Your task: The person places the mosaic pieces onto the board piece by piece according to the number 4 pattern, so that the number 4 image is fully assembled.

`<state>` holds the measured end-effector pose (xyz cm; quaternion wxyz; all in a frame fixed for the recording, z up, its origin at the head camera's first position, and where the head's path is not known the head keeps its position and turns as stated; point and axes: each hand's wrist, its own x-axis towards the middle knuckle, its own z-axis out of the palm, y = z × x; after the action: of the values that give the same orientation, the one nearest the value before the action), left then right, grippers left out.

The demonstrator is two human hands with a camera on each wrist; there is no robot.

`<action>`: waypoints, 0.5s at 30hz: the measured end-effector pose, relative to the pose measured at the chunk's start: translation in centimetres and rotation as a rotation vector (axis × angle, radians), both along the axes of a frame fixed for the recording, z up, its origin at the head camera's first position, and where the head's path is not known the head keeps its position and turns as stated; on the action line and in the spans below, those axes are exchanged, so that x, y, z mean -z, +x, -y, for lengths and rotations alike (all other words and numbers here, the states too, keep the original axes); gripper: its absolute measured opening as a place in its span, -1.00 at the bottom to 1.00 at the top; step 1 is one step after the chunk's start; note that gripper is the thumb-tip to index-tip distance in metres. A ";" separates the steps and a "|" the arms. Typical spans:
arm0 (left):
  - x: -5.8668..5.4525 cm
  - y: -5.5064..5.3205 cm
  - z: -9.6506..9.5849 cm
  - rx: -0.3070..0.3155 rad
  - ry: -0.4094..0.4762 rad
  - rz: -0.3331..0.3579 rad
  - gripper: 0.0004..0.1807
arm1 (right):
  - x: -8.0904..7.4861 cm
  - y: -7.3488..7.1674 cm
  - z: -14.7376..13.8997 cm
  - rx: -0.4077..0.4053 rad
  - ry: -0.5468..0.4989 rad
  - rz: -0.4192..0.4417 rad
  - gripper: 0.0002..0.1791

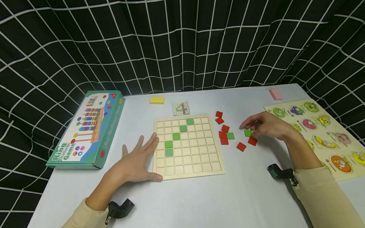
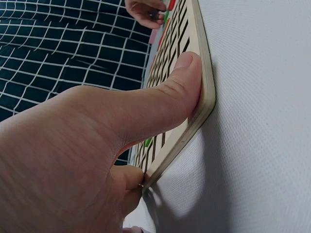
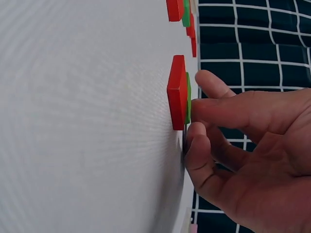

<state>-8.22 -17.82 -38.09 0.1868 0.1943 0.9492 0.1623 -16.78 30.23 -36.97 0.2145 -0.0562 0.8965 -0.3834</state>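
Note:
A pale wooden grid board (image 1: 196, 158) lies on the table, with several green square tiles (image 1: 176, 136) set in its cells in a slanting line. My left hand (image 1: 138, 161) rests on the board's left edge, fingers spread; in the left wrist view the thumb (image 2: 182, 82) presses on the near corner. To the right of the board, my right hand (image 1: 266, 126) hovers low over a loose green tile (image 1: 247, 133), its thumb at the tile and its index finger reaching past it. A red tile (image 3: 178, 92) lies just beside that green one.
Several loose red tiles (image 1: 241, 146) and another green tile (image 1: 230, 136) lie right of the board. Behind it are a patterned card (image 1: 181, 108) and a yellow block (image 1: 157, 100). A game box (image 1: 85, 129) stands left; a fruit-picture board (image 1: 322, 126) and pink block (image 1: 275, 94) are right.

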 end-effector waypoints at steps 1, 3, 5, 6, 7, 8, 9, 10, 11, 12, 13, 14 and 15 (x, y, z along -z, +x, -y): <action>0.0 0.0 0.0 0.000 0.000 0.000 0.45 | 0.0 0.0 0.0 -0.002 0.003 0.000 -0.47; 0.0 0.0 0.0 0.002 0.001 0.000 0.45 | 0.0 0.0 -0.1 -0.008 0.010 -0.001 -0.47; 0.0 0.0 0.0 0.002 0.000 -0.001 0.45 | 0.0 0.0 -0.1 -0.015 0.016 -0.004 -0.48; 0.0 0.0 0.0 0.002 0.001 -0.001 0.45 | 0.0 0.0 -0.1 -0.018 0.019 -0.006 -0.48; 0.0 0.0 0.0 0.002 0.001 -0.001 0.45 | 0.0 0.0 -0.1 -0.020 0.022 -0.009 -0.48; 0.0 0.0 -0.1 0.003 0.001 -0.002 0.45 | 0.0 0.0 -0.1 -0.020 0.026 -0.012 -0.49; 0.0 0.0 -0.1 0.003 0.001 -0.002 0.45 | 0.0 0.0 -0.1 -0.020 0.028 -0.016 -0.49; 0.0 0.0 -0.1 0.003 0.000 -0.003 0.45 | 0.0 0.0 -0.1 -0.019 0.032 -0.020 -0.49; 0.0 0.0 -0.1 0.004 0.000 -0.004 0.45 | 0.0 0.0 -0.1 -0.017 0.037 -0.025 -0.49; 0.0 0.0 -0.1 0.004 -0.001 -0.003 0.45 | 0.1 0.0 -0.1 -0.015 0.040 -0.030 -0.50; 0.0 0.0 -0.1 0.004 -0.002 -0.003 0.45 | 0.1 0.0 -0.1 -0.013 0.044 -0.035 -0.50; 0.0 0.0 -0.1 0.004 -0.002 -0.004 0.45 | 0.1 0.0 -0.1 -0.010 0.047 -0.038 -0.50; 0.0 0.0 0.0 0.005 -0.002 -0.004 0.45 | 0.1 0.0 -0.1 -0.007 0.048 -0.042 -0.50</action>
<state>-8.21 -17.78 -38.12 0.1854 0.1968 0.9493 0.1602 -16.74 30.38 -37.06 0.1983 -0.0622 0.9097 -0.3596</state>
